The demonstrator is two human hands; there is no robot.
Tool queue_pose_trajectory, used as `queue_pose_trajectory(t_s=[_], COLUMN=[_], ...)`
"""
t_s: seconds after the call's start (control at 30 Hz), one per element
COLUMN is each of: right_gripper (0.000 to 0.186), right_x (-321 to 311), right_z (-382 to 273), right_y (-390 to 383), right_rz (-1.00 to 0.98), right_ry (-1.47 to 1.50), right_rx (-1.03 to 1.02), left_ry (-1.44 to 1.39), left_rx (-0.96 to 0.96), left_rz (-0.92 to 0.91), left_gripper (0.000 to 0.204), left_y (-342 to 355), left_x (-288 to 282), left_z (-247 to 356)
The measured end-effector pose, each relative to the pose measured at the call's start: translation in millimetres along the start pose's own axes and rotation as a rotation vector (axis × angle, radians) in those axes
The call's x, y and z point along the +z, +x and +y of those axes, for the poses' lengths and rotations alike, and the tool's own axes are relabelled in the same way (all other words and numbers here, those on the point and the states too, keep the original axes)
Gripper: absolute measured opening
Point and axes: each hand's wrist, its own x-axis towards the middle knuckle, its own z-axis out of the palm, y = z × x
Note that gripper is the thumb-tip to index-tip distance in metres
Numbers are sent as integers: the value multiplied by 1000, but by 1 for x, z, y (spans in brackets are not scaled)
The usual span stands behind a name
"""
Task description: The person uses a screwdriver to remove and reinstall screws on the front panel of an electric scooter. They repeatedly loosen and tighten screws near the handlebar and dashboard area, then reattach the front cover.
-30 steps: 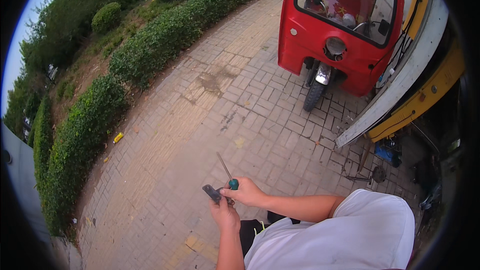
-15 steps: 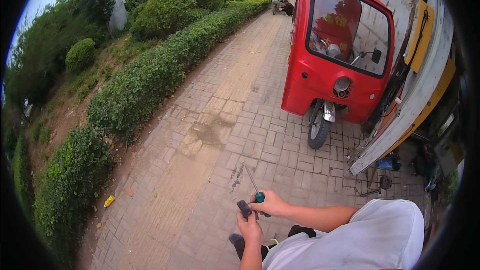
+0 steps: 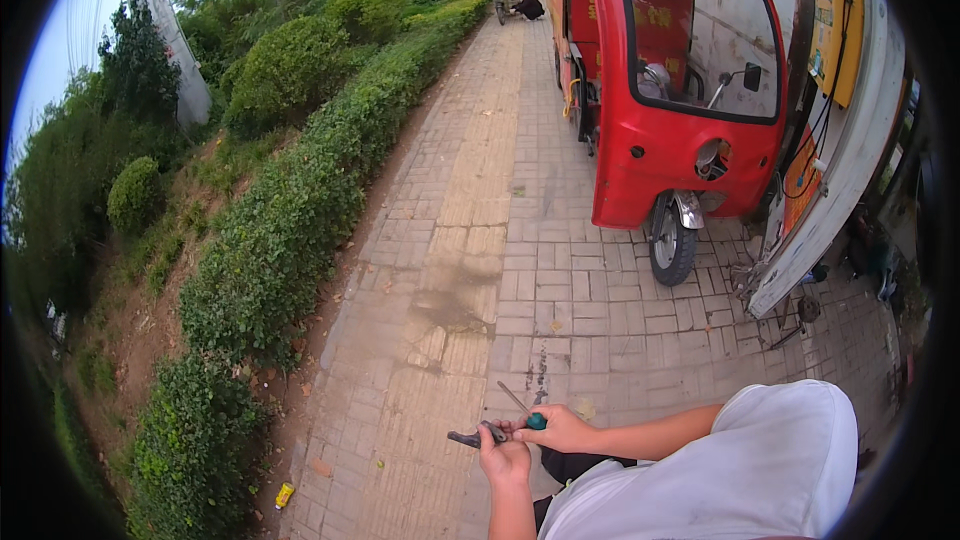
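My left hand (image 3: 508, 461) is closed around a small dark part (image 3: 466, 438), long and narrow, which sticks out to the left past my fingers. What kind of part it is I cannot make out. In my right hand (image 3: 565, 431) is a screwdriver (image 3: 537, 421) with a green handle, its thin metal shaft pointing up and to the left, away from the dark part. The fingertips of my right hand meet the part beside my left thumb. Both hands are close together in front of my body, above the paving.
A red three-wheeled vehicle (image 3: 690, 175) with a windscreen stands ahead on the right, beside a white-and-yellow structure (image 3: 835, 35). A hedge (image 3: 290, 240) borders the brick pavement (image 3: 400, 420) on the left. A yellow packet (image 3: 285, 495) lies by it. Far off, a person (image 3: 527, 6) crouches near a two-wheeler (image 3: 501, 2).
The dark part has turned from upright to nearly level, pointing left. The screwdriver has tilted further left, and both hands sit slightly lower. My view has shifted left.
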Motion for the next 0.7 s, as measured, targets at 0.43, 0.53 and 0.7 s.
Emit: queue_pose_trajectory(t_s=[0.43, 0.53, 0.7], right_gripper=[28, 25, 21], right_x=[38, 54, 88], right_z=[-66, -78, -94], right_y=[156, 166, 171], right_rz=[-11, 86, 332], right_ry=[-74, -99, -291], right_rx=[-206, -96, -222], left_ry=[128, 131, 172], left_rx=[-202, -309, -385], left_rz=[-295, -265, -354], left_gripper=[35, 34, 37], left_y=[109, 124, 134], left_x=[73, 84, 95], left_z=[122, 145, 175])
